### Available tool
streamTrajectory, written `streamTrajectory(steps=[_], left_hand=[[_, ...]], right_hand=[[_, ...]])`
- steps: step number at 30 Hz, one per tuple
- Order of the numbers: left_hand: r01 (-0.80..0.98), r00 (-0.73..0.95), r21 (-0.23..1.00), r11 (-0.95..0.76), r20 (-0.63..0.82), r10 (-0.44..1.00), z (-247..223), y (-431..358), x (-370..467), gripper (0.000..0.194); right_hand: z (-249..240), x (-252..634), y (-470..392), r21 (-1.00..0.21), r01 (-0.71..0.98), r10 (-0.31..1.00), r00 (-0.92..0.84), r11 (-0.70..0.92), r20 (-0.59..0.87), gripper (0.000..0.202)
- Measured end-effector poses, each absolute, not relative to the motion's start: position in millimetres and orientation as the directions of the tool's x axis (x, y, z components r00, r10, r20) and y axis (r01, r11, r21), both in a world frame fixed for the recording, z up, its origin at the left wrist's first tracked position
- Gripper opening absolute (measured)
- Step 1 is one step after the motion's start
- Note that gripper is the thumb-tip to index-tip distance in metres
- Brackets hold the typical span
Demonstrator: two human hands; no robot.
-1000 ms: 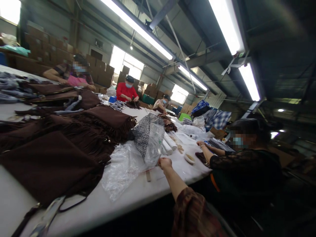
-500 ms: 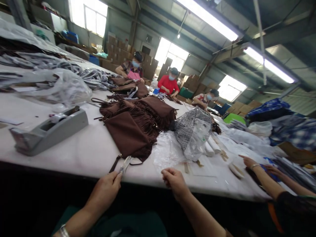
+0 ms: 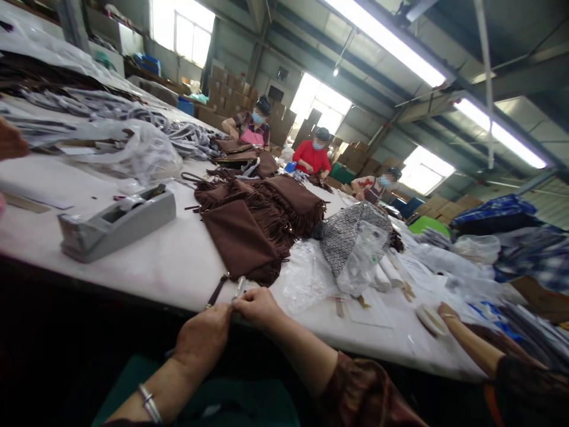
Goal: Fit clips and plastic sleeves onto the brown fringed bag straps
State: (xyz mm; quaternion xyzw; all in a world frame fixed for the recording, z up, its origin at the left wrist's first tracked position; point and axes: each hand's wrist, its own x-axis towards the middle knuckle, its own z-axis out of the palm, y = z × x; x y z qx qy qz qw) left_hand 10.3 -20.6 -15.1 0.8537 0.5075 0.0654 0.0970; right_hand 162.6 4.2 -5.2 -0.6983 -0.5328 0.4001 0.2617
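At the table's front edge, my left hand (image 3: 205, 333) is closed round a narrow, pale, shiny piece (image 3: 240, 287) beside a short brown strap (image 3: 217, 290). My right hand (image 3: 260, 305) meets it there, fingers pinched on the same piece; its exact kind is too blurred to name. Just beyond my hands lies a dark brown bag (image 3: 240, 240) with fringe, and the strap hangs from its near corner by a metal ring. More fringed brown bags (image 3: 296, 198) are piled behind it.
A grey tape dispenser (image 3: 118, 225) stands left on the white table (image 3: 178, 273). Crumpled clear plastic (image 3: 306, 279) and a grey woven bag (image 3: 351, 231) lie right. A co-worker's hand (image 3: 448, 311) is by a tape roll (image 3: 431, 320); another person's hand (image 3: 11, 141) is at far left.
My right hand has moved left to join my left hand at the shiny piece. The co-worker's hand at right has come down beside the roll. Another hand has appeared at the left edge.
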Motion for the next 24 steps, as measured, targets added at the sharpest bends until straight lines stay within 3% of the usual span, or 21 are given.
streamTrajectory(steps=[14,17,20,24], left_hand=[[0.892,0.388,0.172,-0.419,0.184,0.903,-20.5,-24.1,10.1,0.046],[0.883,0.407,0.180,-0.433,0.166,0.898,-24.7,-22.1,8.4,0.045],[0.850,0.417,0.303,-0.432,0.116,0.902,-25.5,-17.9,5.8,0.041],[0.735,0.314,0.618,-0.280,0.056,0.948,-21.7,-11.6,3.8,0.034]], right_hand=[[6.0,160.1,10.4,-0.634,0.705,0.942,0.165,-0.319,-0.292,0.029],[7.7,160.8,8.6,-0.626,0.716,0.946,0.162,-0.309,-0.282,0.027],[6.6,163.5,2.4,-0.674,0.672,0.947,0.142,-0.306,-0.289,0.016],[0.5,167.0,-7.4,-0.789,0.547,0.957,0.095,-0.281,-0.275,0.020]])
